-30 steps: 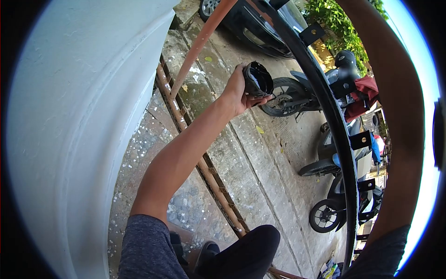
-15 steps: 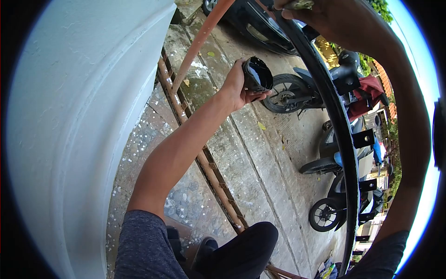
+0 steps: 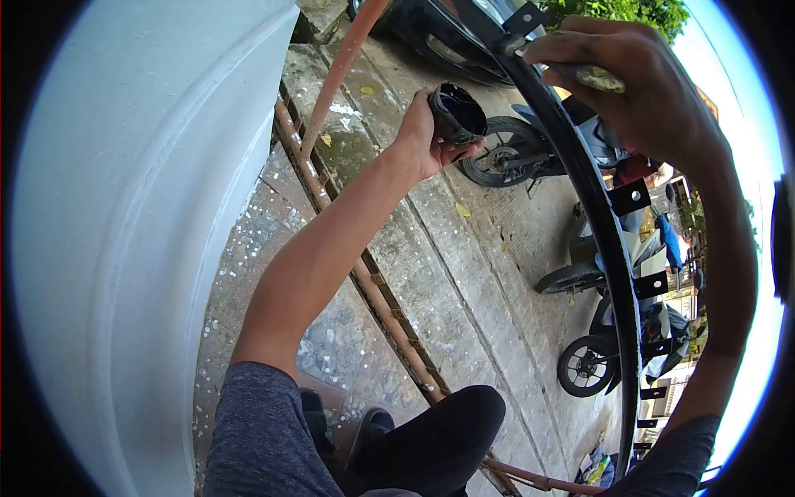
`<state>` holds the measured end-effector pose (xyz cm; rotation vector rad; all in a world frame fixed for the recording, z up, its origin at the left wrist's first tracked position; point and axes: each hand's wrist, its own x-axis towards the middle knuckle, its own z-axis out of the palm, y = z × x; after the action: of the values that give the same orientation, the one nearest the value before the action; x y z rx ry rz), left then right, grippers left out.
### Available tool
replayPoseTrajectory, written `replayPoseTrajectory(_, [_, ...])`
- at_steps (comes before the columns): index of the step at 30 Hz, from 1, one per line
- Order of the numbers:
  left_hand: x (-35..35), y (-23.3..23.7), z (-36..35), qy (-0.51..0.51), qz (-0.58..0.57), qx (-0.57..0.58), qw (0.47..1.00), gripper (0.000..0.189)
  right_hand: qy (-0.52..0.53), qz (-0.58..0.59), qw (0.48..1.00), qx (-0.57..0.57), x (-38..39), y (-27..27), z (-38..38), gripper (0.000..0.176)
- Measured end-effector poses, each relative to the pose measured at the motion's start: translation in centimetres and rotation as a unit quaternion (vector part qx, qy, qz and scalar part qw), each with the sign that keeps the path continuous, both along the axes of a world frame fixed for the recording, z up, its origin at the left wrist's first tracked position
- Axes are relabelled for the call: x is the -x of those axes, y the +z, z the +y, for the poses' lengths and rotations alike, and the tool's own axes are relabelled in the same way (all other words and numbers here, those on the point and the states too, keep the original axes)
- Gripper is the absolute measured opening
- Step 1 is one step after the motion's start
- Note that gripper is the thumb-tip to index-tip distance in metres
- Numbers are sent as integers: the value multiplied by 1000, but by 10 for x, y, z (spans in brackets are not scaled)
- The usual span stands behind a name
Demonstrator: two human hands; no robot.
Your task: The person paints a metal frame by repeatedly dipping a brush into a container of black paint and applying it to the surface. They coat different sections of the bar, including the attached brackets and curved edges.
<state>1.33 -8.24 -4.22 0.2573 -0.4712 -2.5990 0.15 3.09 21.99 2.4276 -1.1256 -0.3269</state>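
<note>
My left hand (image 3: 422,137) is closed round a small dark cup (image 3: 447,120) with glossy black paint (image 3: 465,108) inside, its opening turned toward the right. My right hand (image 3: 633,79) grips a paintbrush, whose paint-stained handle (image 3: 600,79) pokes out below the fingers. The brush's head end is at the upper part of the curved black metal rail (image 3: 580,161); the bristles are mostly hidden. Square black tabs with holes (image 3: 631,196) stick out along the rail's right side. The cup is held left of the rail, apart from it.
A white moulded wall (image 3: 149,207) fills the left. Reddish-brown metal bars (image 3: 344,74) cross near my feet. Beyond the rail stand a black car (image 3: 439,37) and several motorcycles (image 3: 586,364) on paint-spotted concrete (image 3: 464,273).
My right hand and the brush have come lower into view beside the rail's upper part. The view has shifted a little. My left hand still holds the cup in nearly the same place.
</note>
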Motion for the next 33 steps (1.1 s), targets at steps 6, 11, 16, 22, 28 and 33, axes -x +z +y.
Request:
replayPoseTrajectory(6, [0,14,20,0,17,-9,1000,64,-159,98,982,-34,-2,-7,53,29])
replayPoseTrajectory(11, [-13,17,46,-4,13,-17,1000,64,-151,-102,983,-24,-15,10,126,23])
replayPoseTrajectory(16, [-36,11,81,-47,12,-7,999,67,-175,-339,911,158,-30,-1,192,17])
replayPoseTrajectory(22, [-76,2,120,-74,19,-25,997,73,-248,-673,641,274,-68,-63,233,17])
replayPoseTrajectory(28, [-120,12,157,-74,-1,-24,997,76,-257,-790,536,153,-50,-98,215,16])
replayPoseTrajectory(33, [-134,20,177,-59,7,-25,998,72,-249,-813,519,80,-46,-105,214,20])
